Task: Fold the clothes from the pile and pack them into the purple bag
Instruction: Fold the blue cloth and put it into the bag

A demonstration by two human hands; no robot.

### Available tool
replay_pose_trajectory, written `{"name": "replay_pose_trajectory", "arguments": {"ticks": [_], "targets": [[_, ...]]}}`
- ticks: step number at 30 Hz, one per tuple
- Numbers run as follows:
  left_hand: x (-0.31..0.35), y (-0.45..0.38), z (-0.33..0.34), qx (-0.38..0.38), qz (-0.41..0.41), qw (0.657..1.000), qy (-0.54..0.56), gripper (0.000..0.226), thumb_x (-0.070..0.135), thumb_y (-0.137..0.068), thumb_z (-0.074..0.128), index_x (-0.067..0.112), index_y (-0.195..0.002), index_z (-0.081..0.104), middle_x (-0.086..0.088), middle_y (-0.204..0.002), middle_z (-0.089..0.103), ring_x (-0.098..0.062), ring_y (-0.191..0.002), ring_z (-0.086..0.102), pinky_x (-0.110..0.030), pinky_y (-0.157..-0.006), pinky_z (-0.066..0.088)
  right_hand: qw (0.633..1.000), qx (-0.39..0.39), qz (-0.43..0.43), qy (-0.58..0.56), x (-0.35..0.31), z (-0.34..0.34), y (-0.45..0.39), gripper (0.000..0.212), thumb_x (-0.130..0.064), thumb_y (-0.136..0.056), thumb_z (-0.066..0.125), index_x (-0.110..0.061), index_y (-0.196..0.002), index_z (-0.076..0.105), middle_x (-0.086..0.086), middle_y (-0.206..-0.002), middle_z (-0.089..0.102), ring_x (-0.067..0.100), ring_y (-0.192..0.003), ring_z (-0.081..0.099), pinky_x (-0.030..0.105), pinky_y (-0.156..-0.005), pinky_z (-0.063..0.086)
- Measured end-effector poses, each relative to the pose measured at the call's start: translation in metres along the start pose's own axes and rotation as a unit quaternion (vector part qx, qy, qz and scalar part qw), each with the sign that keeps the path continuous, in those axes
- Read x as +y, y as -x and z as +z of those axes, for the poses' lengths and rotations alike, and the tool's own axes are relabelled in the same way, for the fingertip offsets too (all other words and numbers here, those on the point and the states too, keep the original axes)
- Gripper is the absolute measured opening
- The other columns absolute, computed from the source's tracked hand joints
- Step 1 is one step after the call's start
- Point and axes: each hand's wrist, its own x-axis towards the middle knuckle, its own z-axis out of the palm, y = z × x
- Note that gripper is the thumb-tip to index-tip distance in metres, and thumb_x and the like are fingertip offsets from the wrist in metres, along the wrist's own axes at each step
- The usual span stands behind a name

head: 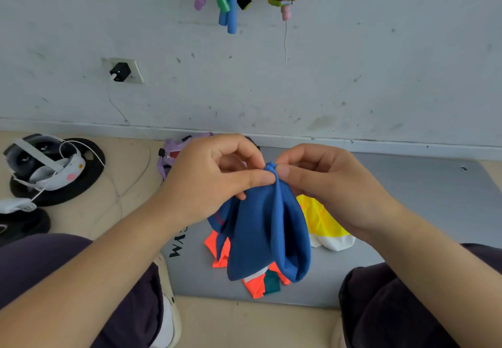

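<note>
The blue garment (pixel 267 228) hangs in the air above the middle of the grey mat (pixel 407 206), gathered to a bunched point at its top; the left hand (pixel 214 174) pinches that point between thumb and forefinger, and the right hand (pixel 317 176) pinches the same point from the opposite side, fingers curled. The cloth drapes in loose vertical folds, so it is judged light, soft and limp; it will not hold a shape unsupported, and a smooth knit of this kind may slip in a light pinch. Recommended hold: slide each hand outward along the top hem to a separate corner, then lay the piece flat on the mat before folding. The remaining pile sits on the mat directly beneath: an orange garment (pixel 221 252) near the front edge, a yellow and white garment (pixel 323 225) to the right. The purple bag (pixel 173 152) lies at the mat's far left corner against the wall, partly hidden behind the left hand.
</note>
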Motion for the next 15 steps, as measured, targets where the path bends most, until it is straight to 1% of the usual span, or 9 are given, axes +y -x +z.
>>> {"name": "replay_pose_trajectory", "arguments": {"ticks": [2,4,6,7,9,10,12,14,15], "targets": [[-0.0008,-0.0001,-0.0001,0.001,0.003,1.000,0.009,0.019,0.041,-0.062,0.081,0.033,-0.074,0.068,0.004,-0.072,0.070,-0.011,-0.062,0.066,-0.022,-0.053,0.052,1.000,-0.006,0.003,-0.008,0.0006,-0.0006,0.0011,0.016,-0.027,-0.079,0.070,-0.015,-0.089,0.073,0.008,-0.088,0.071,0.021,-0.079,0.061,0.038,-0.077,0.048],[0.0000,0.0002,0.0003,0.000,0.015,1.000,0.017,0.023,0.036,-0.064,0.081,0.033,-0.084,0.070,0.003,-0.080,0.069,-0.014,-0.071,0.067,-0.025,-0.054,0.053,1.000,-0.014,0.005,-0.011,0.0005,-0.0008,0.0022,0.015,-0.026,-0.081,0.069,-0.015,-0.090,0.073,0.009,-0.090,0.071,0.022,-0.082,0.061,0.039,-0.078,0.048],[0.0014,0.0002,0.0007,0.001,0.035,0.999,-0.014,0.025,0.031,-0.067,0.083,0.032,-0.090,0.074,0.004,-0.090,0.069,-0.017,-0.083,0.068,-0.030,-0.058,0.055,1.000,-0.021,0.005,-0.012,0.0015,-0.0015,0.0026,0.012,-0.025,-0.082,0.071,-0.016,-0.090,0.073,0.009,-0.093,0.071,0.024,-0.085,0.061,0.041,-0.081,0.048],[0.0019,-0.0001,0.0008,0.002,0.047,0.998,-0.035,0.022,0.027,-0.068,0.083,0.029,-0.089,0.075,0.005,-0.093,0.069,-0.020,-0.087,0.067,-0.035,-0.062,0.056,1.000,-0.026,0.005,-0.013,0.0021,-0.0020,0.0027,0.012,-0.026,-0.082,0.071,-0.017,-0.090,0.074,0.009,-0.094,0.071,0.024,-0.087,0.061,0.042,-0.083,0.048],[0.0024,0.0002,0.0005,0.005,0.057,0.997,-0.053,0.014,0.020,-0.071,0.081,0.023,-0.083,0.074,0.004,-0.093,0.069,-0.023,-0.087,0.067,-0.042,-0.067,0.058,0.999,-0.037,0.009,-0.013,0.0025,-0.0028,0.0032,0.014,-0.026,-0.083,0.070,-0.016,-0.091,0.075,0.011,-0.096,0.071,0.026,-0.089,0.062,0.044,-0.087,0.049],[0.0023,0.0007,0.0000,0.003,0.054,0.997,-0.051,0.012,0.019,-0.071,0.080,0.022,-0.081,0.073,0.003,-0.093,0.070,-0.024,-0.085,0.067,-0.041,-0.066,0.058,0.999,-0.040,0.008,-0.011,0.0023,-0.0029,0.0037,0.017,-0.026,-0.083,0.069,-0.015,-0.092,0.075,0.013,-0.097,0.072,0.026,-0.090,0.062,0.043,-0.088,0.050],[0.0021,0.0010,0.0001,0.000,0.043,0.998,-0.043,0.010,0.020,-0.073,0.078,0.021,-0.080,0.072,-0.002,-0.091,0.069,-0.024,-0.079,0.066,-0.033,-0.059,0.056,1.000,-0.027,-0.010,0.007,0.0016,-0.0021,0.0050,0.020,-0.029,-0.081,0.069,-0.015,-0.093,0.075,0.009,-0.095,0.073,0.021,-0.089,0.065,0.036,-0.087,0.053],[0.0016,0.0000,0.0004,0.012,0.024,0.999,-0.033,0.008,0.023,-0.073,0.075,0.023,-0.080,0.070,-0.007,-0.089,0.068,-0.017,-0.070,0.064,-0.025,-0.055,0.054,0.993,0.035,-0.078,0.085,0.0021,0.0004,0.0062,0.017,-0.030,-0.078,0.075,-0.018,-0.089,0.072,-0.002,-0.090,0.072,0.013,-0.085,0.066,0.024,-0.082,0.054],[0.0014,-0.0007,0.0004,0.021,0.012,0.999,-0.026,0.008,0.025,-0.072,0.075,0.024,-0.078,0.069,-0.007,-0.088,0.068,-0.013,-0.066,0.063,-0.023,-0.055,0.052,0.980,0.068,-0.123,0.142,0.0036,0.0023,0.0069,0.017,-0.029,-0.077,0.078,-0.018,-0.087,0.069,-0.005,-0.088,0.070,0.012,-0.085,0.066,0.022,-0.082,0.052]]}}
